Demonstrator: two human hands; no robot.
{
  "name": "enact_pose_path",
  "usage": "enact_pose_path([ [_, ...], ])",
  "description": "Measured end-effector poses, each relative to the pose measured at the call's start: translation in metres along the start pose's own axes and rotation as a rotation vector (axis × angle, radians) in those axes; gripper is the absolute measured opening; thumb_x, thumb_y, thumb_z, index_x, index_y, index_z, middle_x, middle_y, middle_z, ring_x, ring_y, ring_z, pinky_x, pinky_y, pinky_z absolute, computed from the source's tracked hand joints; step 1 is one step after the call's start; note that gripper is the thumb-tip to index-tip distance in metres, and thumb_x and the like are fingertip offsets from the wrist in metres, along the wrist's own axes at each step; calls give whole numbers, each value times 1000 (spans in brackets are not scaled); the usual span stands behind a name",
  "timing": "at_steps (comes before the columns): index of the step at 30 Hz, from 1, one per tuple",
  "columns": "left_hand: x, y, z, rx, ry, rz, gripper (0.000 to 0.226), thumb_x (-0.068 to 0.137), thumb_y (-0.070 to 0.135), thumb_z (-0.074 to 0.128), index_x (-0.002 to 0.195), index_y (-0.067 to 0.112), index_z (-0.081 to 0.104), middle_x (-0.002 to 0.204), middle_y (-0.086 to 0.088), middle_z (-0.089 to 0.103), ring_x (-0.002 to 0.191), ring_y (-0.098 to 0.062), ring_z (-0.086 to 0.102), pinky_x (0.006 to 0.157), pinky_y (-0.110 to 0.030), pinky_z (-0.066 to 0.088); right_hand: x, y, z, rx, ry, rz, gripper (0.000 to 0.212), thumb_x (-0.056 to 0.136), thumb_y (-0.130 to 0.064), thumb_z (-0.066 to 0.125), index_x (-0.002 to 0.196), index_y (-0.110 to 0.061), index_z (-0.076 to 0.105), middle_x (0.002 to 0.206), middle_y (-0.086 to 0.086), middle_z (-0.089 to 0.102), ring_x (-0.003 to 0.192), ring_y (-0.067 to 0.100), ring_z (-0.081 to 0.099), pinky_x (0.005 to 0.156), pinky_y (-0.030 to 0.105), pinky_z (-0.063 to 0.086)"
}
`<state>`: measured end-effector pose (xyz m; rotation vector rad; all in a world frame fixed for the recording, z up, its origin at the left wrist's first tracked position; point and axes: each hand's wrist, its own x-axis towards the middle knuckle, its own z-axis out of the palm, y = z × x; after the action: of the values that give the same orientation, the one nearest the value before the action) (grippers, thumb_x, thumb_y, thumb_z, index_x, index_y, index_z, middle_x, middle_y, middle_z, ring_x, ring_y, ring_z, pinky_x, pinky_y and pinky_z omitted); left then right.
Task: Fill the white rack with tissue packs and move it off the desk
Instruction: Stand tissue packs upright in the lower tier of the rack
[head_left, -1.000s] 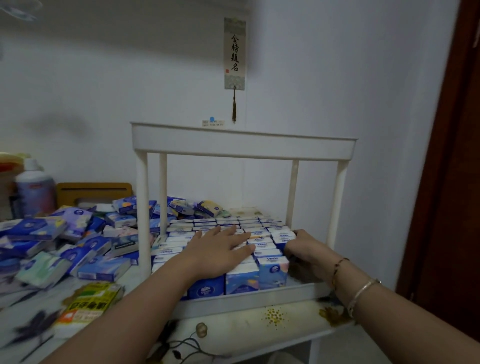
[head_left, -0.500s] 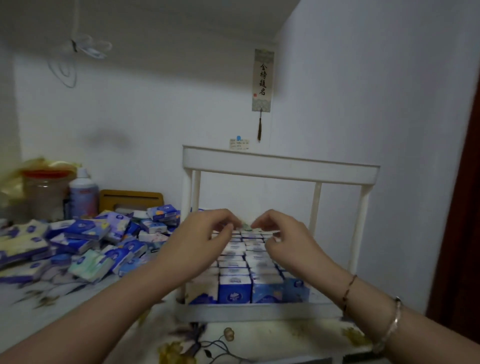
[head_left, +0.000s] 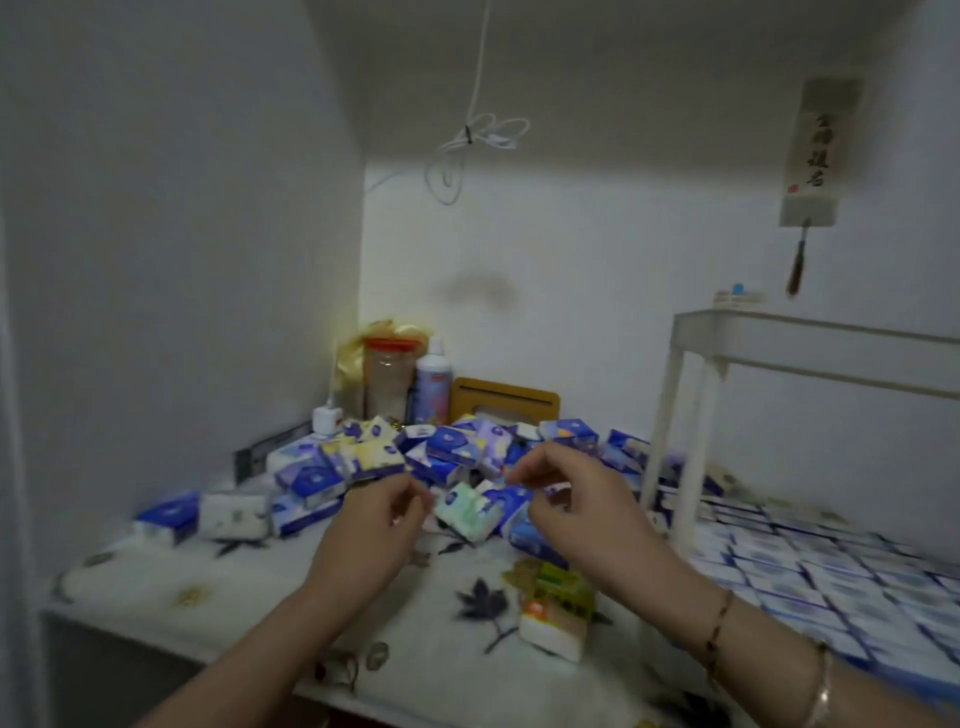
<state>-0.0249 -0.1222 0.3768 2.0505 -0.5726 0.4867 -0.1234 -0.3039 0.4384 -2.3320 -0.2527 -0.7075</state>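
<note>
- So the white rack (head_left: 680, 415) sits on the right side of the desk (head_left: 208, 582), with its upper shelf held up on thin posts.
- Its bottom tray is packed with rows of blue-and-white tissue packs (head_left: 810, 566), standing side by side edge to edge. Can't see the far right end, it runs out of the picture.
- Can't tell what's inside the top shelf, only its side wall shows from this angle.
- Left of the rack there's a big loose pile of packs (head_left: 457, 452), mostly blue and purple, a few pale yellow, all jumbled at odd angles.
- One pale green pack (head_left: 465, 512) lies tilted at the front of the pile, between the two hands.
- Left hand (head_left: 374, 535) hangs over the desk just in front of the pile, fingers curled in loosely, nothing in it as far as I can see.
- Right hand (head_left: 576, 504) is up over the pile's front edge, fingers curled with the tips bunched close. It's blurry, so I can't tell if it's pinching anything.
- A yellow-green box (head_left: 558, 608) lies on the desk near the front, under the right forearm.
- Back in the corner: a clear jar (head_left: 385, 379) with a red lid, a white bottle (head_left: 432, 387), and a wooden holder (head_left: 506, 402) behind the pile.
</note>
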Motion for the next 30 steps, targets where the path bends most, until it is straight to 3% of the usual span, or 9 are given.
enact_pose_path([
  [3, 2, -41, -6, 229, 45, -54, 21, 90, 18, 55, 109, 25, 62, 113, 6, 63, 106, -14, 56, 86, -32, 47, 23, 12, 43, -47, -58, 19, 24, 87, -3, 51, 89, -27, 56, 100, -11, 59, 95, 2, 53, 71, 5, 39],
  [7, 16, -66, -6, 370, 175, -42, 44, 88, 22, 55, 131, 19, 48, 133, 0, 50, 123, -21, 41, 101, -35, 38, 53, 29, 91, -78, -88, 81, 20, 90, -7, 52, 99, -24, 54, 114, -3, 51, 111, 11, 46, 87, 21, 38],
  [11, 38, -76, -2, 525, 153, -4, 66, 90, 39, 53, 148, 24, 27, 157, 0, 22, 144, -27, 14, 116, -42, 15, 80, 40, 128, -160, -71, 131, 27, 89, -8, 54, 114, -19, 51, 123, 0, 42, 116, 17, 42, 85, 24, 39],
  [15, 59, -90, 7, 710, 41, -45, 63, 94, 56, 35, 149, 29, 21, 161, 2, 0, 147, -26, -9, 117, -48, -6, 103, 49, 147, -276, 39, 141, 49, 87, -8, 54, 133, -18, 42, 138, 2, 36, 129, 21, 33, 104, 31, 38],
  [19, 64, -93, 10, 792, 36, -47, 43, 95, 49, 39, 131, 26, 35, 158, -2, 18, 147, -24, 5, 115, -51, -9, 124, 58, 142, -457, 137, 164, 57, 85, -12, 52, 139, -22, 35, 143, 6, 32, 130, 28, 27, 106, 37, 32],
  [23, 60, -90, 9, 752, 84, 2, 26, 93, 35, 47, 113, 23, 37, 122, 3, 49, 121, -18, 44, 117, -46, 16, 126, 79, 146, -424, -14, 173, 71, 84, -28, 56, 147, -26, 23, 156, 2, 18, 144, 30, 9, 117, 47, 17],
  [25, 56, -90, 10, 605, 103, 41, 31, 88, 37, 54, 108, 23, 35, 111, 2, 49, 103, -20, 49, 94, -35, 39, 124, 87, 150, -392, -49, 169, 75, 83, -38, 57, 148, -28, 21, 155, 2, 22, 145, 29, 13, 116, 50, 16],
  [27, 50, -86, 12, 343, 137, 49, 45, 82, 37, 61, 117, 24, 35, 113, 5, 49, 98, -18, 52, 73, -32, 44, 124, 91, 154, -411, -24, 131, 77, 80, -52, 56, 146, -30, 23, 152, 0, 30, 142, 27, 22, 115, 51, 21],
  [30, 46, -79, 12, -53, 141, -1, 66, 81, 40, 60, 138, 35, 26, 130, 9, 48, 108, -10, 56, 86, -34, 51, 121, 88, 157, -517, -60, 122, 86, 75, -67, 55, 146, -30, 23, 149, 0, 31, 139, 25, 26, 114, 47, 21],
])
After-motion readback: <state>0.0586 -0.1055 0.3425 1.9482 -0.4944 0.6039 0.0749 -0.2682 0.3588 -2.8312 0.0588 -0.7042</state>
